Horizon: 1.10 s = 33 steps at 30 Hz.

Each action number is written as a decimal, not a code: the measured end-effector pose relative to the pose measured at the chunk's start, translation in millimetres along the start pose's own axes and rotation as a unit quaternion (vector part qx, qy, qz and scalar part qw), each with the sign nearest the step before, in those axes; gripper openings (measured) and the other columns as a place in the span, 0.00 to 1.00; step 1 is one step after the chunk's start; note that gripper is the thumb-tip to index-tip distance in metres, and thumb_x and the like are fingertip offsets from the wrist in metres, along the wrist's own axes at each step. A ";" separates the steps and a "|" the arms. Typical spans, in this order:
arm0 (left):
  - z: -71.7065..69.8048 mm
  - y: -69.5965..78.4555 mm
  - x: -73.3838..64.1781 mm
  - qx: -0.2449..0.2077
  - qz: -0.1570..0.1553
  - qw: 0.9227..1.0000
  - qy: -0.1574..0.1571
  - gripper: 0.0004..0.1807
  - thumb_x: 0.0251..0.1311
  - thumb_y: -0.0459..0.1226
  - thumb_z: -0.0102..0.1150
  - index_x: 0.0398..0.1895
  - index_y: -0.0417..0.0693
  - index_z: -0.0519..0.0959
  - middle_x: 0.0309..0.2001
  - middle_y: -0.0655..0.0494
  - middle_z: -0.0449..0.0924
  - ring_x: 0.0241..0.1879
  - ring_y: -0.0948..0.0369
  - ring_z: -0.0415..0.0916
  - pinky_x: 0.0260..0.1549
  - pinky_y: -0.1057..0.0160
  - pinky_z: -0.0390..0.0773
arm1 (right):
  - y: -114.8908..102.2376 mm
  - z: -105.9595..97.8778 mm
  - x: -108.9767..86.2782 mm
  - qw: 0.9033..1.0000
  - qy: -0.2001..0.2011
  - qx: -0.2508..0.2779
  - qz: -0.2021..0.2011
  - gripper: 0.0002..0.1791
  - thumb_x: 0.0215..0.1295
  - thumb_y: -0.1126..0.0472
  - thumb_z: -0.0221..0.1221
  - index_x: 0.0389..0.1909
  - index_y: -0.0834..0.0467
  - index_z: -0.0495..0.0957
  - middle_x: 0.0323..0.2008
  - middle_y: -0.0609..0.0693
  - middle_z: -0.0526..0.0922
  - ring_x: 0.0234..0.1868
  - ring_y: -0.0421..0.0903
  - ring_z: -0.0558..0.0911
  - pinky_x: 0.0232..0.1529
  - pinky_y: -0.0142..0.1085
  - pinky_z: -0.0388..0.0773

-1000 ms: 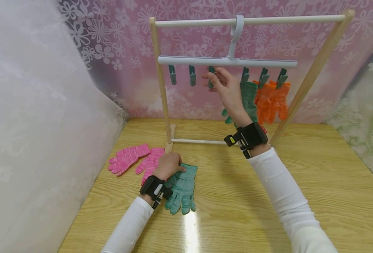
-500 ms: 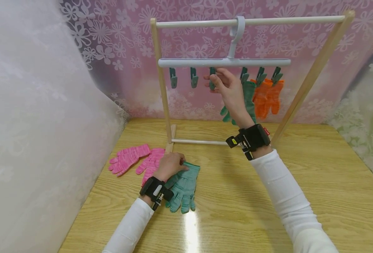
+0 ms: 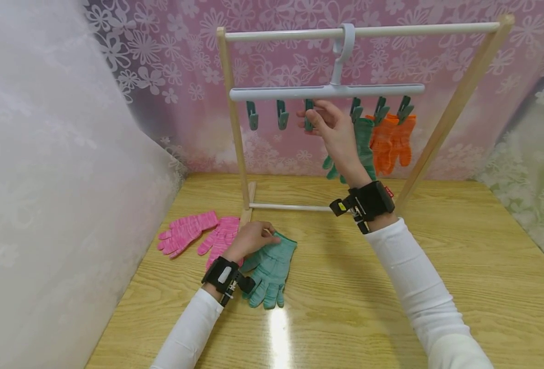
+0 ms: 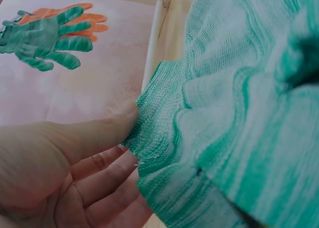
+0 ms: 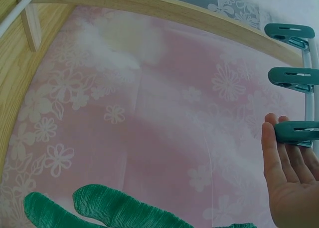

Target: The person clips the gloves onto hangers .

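My left hand (image 3: 252, 240) pinches the cuff of a green knitted glove (image 3: 272, 271) between thumb and forefinger, its finger end pointing toward me on the table. In the left wrist view the glove (image 4: 239, 113) fills the right side, its cuff edge at my thumb tip. Up at the hanger (image 3: 281, 93), my right hand (image 3: 334, 130) holds the third green clothes peg (image 3: 309, 115) from the left, thumb in front and fingers behind. That peg (image 5: 299, 132) has nothing in its jaws. A second green glove (image 3: 364, 146) hangs from the adjacent peg (image 3: 356, 110), partly hidden by my right wrist.
Two pink gloves (image 3: 186, 233) lie left of my left hand, one partly under it. Orange gloves (image 3: 392, 146) hang from the pegs at the right. The hanger hooks over a rack's top bar (image 3: 415, 29), whose wooden legs stand on the table (image 3: 346, 307).
My left hand has drawn the green glove's cuff slightly up and right. The hanger has swung a little, its right end shifting left. My right hand stays at the same peg.
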<state>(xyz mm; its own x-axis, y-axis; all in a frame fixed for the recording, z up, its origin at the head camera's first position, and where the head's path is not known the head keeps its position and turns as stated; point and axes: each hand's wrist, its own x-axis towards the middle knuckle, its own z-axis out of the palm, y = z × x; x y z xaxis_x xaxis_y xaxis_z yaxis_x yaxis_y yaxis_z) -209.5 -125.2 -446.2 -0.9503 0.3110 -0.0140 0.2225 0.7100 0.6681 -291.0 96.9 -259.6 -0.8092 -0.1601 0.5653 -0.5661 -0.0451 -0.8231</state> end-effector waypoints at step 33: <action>-52.7 62.7 31.0 -0.055 0.126 0.968 0.211 0.15 0.71 0.41 0.61 0.50 0.40 0.85 0.42 0.44 0.88 0.41 0.52 0.86 0.41 0.56 0.85 | -11.9 -0.5 0.4 1.000 -0.018 -0.012 0.015 0.22 0.75 0.60 0.58 0.66 0.63 0.75 0.53 0.53 0.86 0.60 0.51 0.80 0.60 0.40 0.78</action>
<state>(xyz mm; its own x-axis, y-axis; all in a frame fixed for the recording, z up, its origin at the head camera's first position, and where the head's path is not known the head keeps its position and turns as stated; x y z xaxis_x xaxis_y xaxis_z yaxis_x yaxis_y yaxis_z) -236.5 -104.3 -365.5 -0.8780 0.1631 0.4501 0.4570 0.5656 0.6865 -284.7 98.0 -249.5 -0.8199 -0.1959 0.5379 -0.5458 -0.0163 -0.8378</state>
